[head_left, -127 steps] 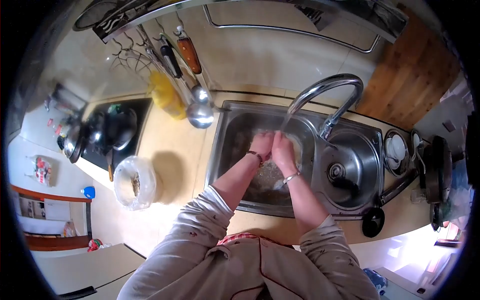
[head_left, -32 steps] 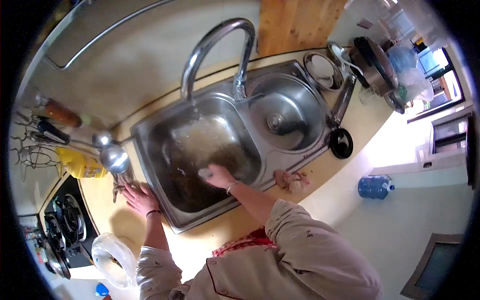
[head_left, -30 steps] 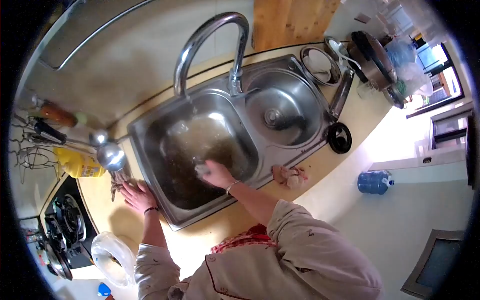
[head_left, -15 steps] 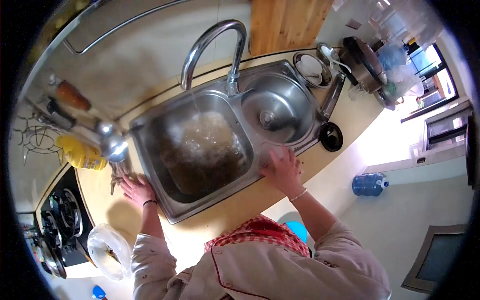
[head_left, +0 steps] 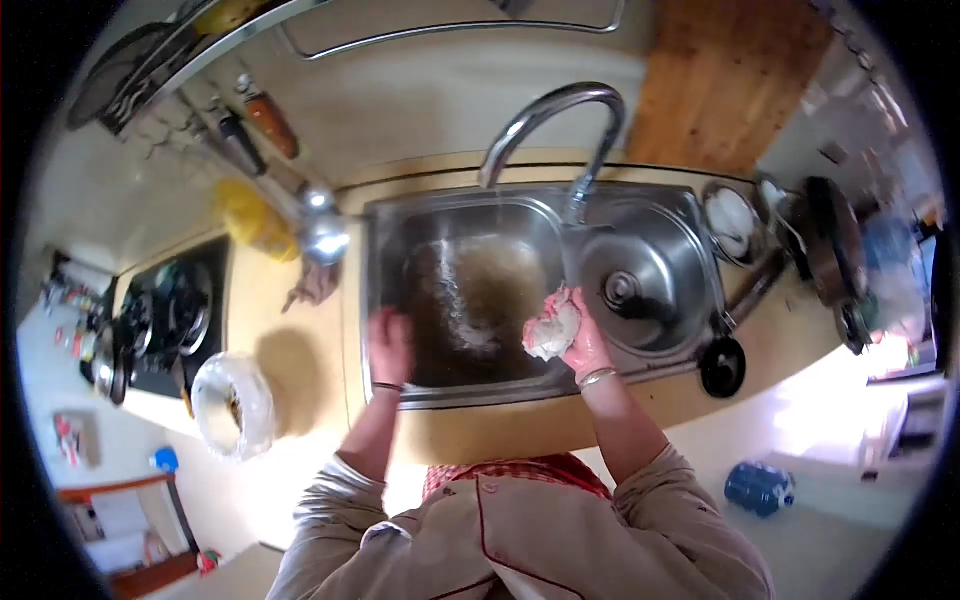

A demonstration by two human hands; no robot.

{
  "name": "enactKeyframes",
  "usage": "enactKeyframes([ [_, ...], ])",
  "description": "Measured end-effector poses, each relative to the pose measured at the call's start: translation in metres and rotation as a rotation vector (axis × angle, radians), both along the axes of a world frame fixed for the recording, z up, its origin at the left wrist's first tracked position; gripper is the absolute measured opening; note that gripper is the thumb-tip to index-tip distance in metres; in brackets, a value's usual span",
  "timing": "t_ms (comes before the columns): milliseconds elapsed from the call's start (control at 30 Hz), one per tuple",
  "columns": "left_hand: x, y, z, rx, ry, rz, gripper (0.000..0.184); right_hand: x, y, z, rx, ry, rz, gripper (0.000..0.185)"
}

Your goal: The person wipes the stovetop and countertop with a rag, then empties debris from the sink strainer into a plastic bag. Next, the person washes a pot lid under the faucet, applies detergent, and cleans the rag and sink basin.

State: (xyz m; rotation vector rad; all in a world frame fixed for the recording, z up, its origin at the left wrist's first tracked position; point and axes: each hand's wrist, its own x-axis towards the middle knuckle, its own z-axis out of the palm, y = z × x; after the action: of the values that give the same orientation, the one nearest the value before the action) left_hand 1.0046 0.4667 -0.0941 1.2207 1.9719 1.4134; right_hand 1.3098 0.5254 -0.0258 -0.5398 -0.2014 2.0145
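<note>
My right hand (head_left: 590,348) is closed around a crumpled white cloth (head_left: 555,332) above the right side of the large sink basin (head_left: 384,290). My left hand (head_left: 390,345) is over the basin's left edge, and its fingers are smeared by motion. Cloudy brownish water (head_left: 490,285) stands in the large basin with a streak of white ripples. A thin stream runs into it from the chrome faucet (head_left: 555,100). To the right, the smaller round basin (head_left: 650,275) shows its drain.
On the left are a grey-brown rag (head_left: 318,284), a yellow bottle (head_left: 258,222), hanging ladles (head_left: 325,238), a stove (head_left: 185,310) and a lined bin (head_left: 255,400). On the right are a bowl (head_left: 732,222), a black round lid (head_left: 721,367) and a dark pot (head_left: 832,235).
My right hand has lifted from the sink's front rim and now holds the white cloth. My left hand has moved right from the counter to the basin edge. The view has turned.
</note>
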Motion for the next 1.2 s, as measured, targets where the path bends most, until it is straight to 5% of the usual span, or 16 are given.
enactKeyframes([
  [33,0.04,-0.001,0.016,0.035,-0.011,-0.079,0.031,-0.01,0.007,-0.003,-0.051,0.017,0.014,0.026],
  [100,0.104,0.0,0.054,-0.569,-1.062,-0.083,0.051,-0.031,0.01,-0.006,-0.111,0.045,0.057,0.024],
  [167,0.139,0.01,0.07,-0.421,-1.789,-0.338,0.057,-0.048,0.004,-0.002,0.09,-0.57,0.1,0.018],
  [233,0.149,0.025,0.075,-0.331,-1.892,-0.301,0.052,-0.058,-0.007,-0.004,0.995,-1.392,0.08,0.023],
  [267,0.151,0.029,0.072,-0.276,-1.862,-0.359,0.047,-0.058,-0.014,0.007,1.239,-1.684,-0.215,0.019],
  [400,0.153,0.044,0.032,-0.388,-1.819,-0.333,0.034,-0.038,0.01,-0.004,1.252,-1.709,-0.247,0.022],
  [467,0.148,0.048,0.007,-0.395,-1.673,-0.232,0.028,-0.02,0.033,-0.023,0.787,-1.034,0.461,0.034],
  [500,0.147,0.05,-0.004,-0.393,-1.52,-0.134,0.023,0.0,0.032,-0.03,0.717,-1.078,0.226,0.044],
  [567,0.145,0.05,-0.021,-0.264,-1.077,-0.119,0.012,0.044,0.06,-0.062,0.54,-1.493,0.208,0.035],
  [633,0.141,0.052,0.013,-0.419,-0.963,0.106,0.016,0.109,0.083,-0.09,0.576,-1.815,0.01,0.033],
  [700,0.132,0.053,0.008,-0.441,-0.89,0.107,0.014,0.169,0.098,-0.117,0.75,-2.318,0.273,0.037],
  [800,0.108,0.044,-0.026,-0.481,-0.745,0.108,0.012,0.212,0.086,-0.126,0.501,-2.484,0.668,0.044],
  [933,0.106,0.039,-0.024,-0.484,-0.668,0.082,0.016,0.234,0.081,-0.166,0.403,-2.572,0.443,0.042],
  [1033,0.124,0.043,0.025,-0.545,-0.727,0.117,0.021,0.218,0.083,-0.125,0.326,-2.301,0.868,0.026],
  [1100,0.117,0.038,0.018,-0.474,-0.913,0.174,0.023,0.213,0.087,-0.137,0.511,-2.168,0.234,0.028],
  [1200,0.102,0.03,0.007,-0.489,-0.929,0.15,0.023,0.212,0.105,-0.103,0.457,-1.792,0.253,0.031],
])
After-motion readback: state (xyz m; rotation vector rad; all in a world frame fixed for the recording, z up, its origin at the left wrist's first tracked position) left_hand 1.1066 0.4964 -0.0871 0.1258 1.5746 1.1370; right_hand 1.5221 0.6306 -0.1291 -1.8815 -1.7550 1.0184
